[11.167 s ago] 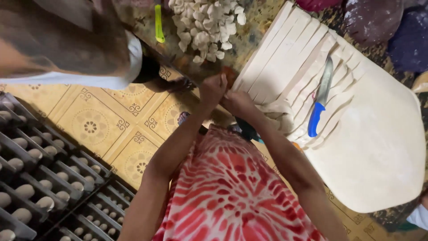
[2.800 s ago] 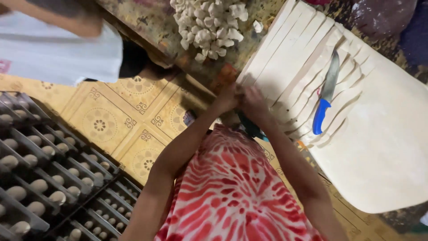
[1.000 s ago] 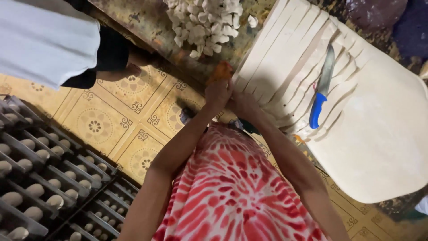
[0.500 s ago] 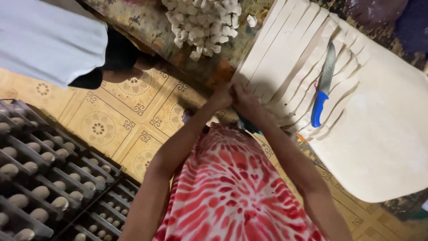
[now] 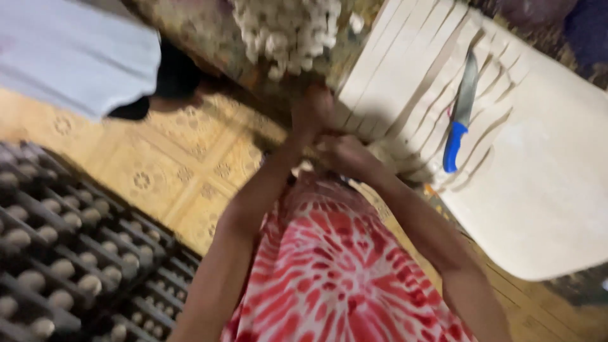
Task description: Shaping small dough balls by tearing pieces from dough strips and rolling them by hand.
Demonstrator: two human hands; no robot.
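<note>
My left hand [image 5: 312, 114] and my right hand [image 5: 345, 155] are close together at the near end of a pale dough sheet [image 5: 538, 190] that is cut into long strips. Motion blur hides what lies between my fingers. On the strips rests a knife with a blue handle [image 5: 457, 144], a little to the right of my right hand. A pile of small white dough pieces [image 5: 288, 31] sits just beyond my left hand on a patterned surface.
A black grid tray [image 5: 69, 253] holding several rows of small dough balls fills the lower left. Another person in a white shirt [image 5: 69, 57] is at the upper left. Yellow patterned floor tiles [image 5: 183, 177] lie between the tray and my arms.
My left hand has lifted slightly toward the pile of pieces while my right stays at the strip ends. The whole view is more blurred. The person in white has shifted a little left.
</note>
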